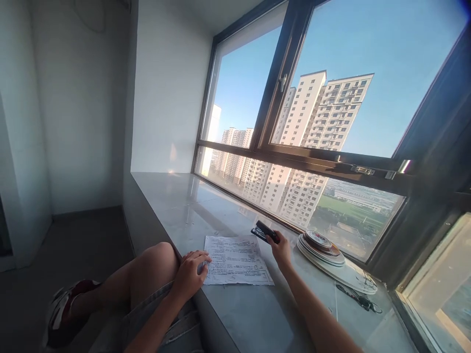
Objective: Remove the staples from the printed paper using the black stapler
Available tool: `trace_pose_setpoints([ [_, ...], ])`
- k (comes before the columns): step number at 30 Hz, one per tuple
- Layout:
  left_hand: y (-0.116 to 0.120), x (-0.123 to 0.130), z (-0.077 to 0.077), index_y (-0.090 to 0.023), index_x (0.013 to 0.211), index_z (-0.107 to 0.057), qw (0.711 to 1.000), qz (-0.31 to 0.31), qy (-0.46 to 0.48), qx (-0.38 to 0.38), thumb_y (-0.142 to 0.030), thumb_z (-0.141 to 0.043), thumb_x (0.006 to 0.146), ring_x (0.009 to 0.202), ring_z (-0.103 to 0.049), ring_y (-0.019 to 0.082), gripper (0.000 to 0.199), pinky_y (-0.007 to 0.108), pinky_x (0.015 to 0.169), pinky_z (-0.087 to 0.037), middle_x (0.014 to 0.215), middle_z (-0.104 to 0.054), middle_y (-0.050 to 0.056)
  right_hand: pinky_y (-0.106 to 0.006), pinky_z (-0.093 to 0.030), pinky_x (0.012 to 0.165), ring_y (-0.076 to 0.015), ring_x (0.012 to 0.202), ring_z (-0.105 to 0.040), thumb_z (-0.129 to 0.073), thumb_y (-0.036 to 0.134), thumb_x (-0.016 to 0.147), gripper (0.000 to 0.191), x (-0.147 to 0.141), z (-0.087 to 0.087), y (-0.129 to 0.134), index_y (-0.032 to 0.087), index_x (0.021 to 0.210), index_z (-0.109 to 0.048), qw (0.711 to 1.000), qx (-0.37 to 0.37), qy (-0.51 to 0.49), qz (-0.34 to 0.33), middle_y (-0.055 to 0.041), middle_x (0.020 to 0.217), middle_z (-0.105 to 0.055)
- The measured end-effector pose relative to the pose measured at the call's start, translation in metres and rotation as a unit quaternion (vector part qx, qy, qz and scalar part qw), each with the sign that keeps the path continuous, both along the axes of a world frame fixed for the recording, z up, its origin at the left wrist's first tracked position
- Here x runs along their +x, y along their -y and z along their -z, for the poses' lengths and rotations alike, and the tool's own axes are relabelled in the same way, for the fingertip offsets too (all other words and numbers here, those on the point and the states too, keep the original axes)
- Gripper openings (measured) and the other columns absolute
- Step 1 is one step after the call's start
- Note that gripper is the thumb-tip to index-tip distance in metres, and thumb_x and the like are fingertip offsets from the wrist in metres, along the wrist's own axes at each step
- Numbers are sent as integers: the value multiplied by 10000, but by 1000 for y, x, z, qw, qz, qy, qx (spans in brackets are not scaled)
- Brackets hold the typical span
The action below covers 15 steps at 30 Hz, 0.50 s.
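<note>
Black stapler (265,231) is pinched by the fingers of the right hand (281,249) over the windowsill (250,311), near a text-covered sheet (237,262); its left edge is overlapped by the left hand (191,272), whose grip cannot be told

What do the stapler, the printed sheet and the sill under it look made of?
Stapler in the right hand: dark, probably plastic with metal; a pale glint on its lower part hints at metal.
Printed sheet: matte paper, by its thinness and slightly uneven edges.
Sill: polished stone or tile, can't tell which; smooth and glossy, with bright reflections.
</note>
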<state>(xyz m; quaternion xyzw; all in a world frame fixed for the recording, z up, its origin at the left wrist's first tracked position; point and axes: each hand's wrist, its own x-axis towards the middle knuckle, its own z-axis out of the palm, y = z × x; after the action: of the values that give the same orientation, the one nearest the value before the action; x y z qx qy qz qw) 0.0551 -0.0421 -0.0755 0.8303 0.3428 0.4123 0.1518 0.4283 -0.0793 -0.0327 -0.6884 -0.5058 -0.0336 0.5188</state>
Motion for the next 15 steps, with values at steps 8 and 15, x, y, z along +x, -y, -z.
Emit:
trace_pose_setpoints([
  [8, -5, 1, 12, -247, 1396, -482, 998, -25, 50, -34, -197, -521, 859, 1177, -626, 282, 541, 505, 1052, -477, 1196, -699, 82, -281, -474, 717, -220, 808, -624, -638, 439, 811, 325, -113, 1, -10, 201, 1008, -739, 958, -59, -17, -281, -19, 843, -709],
  [15, -13, 1, 28, -221, 1416, -404, 995, -25, 96, -24, -191, -513, 831, 1298, -562, 302, 597, 524, 1121, -427, 1343, -608, 136, -286, -500, 744, -219, 836, -658, -576, 502, 886, 335, -140, 8, -7, 254, 1031, -748, 945, -117, -10, -306, -15, 887, -731],
])
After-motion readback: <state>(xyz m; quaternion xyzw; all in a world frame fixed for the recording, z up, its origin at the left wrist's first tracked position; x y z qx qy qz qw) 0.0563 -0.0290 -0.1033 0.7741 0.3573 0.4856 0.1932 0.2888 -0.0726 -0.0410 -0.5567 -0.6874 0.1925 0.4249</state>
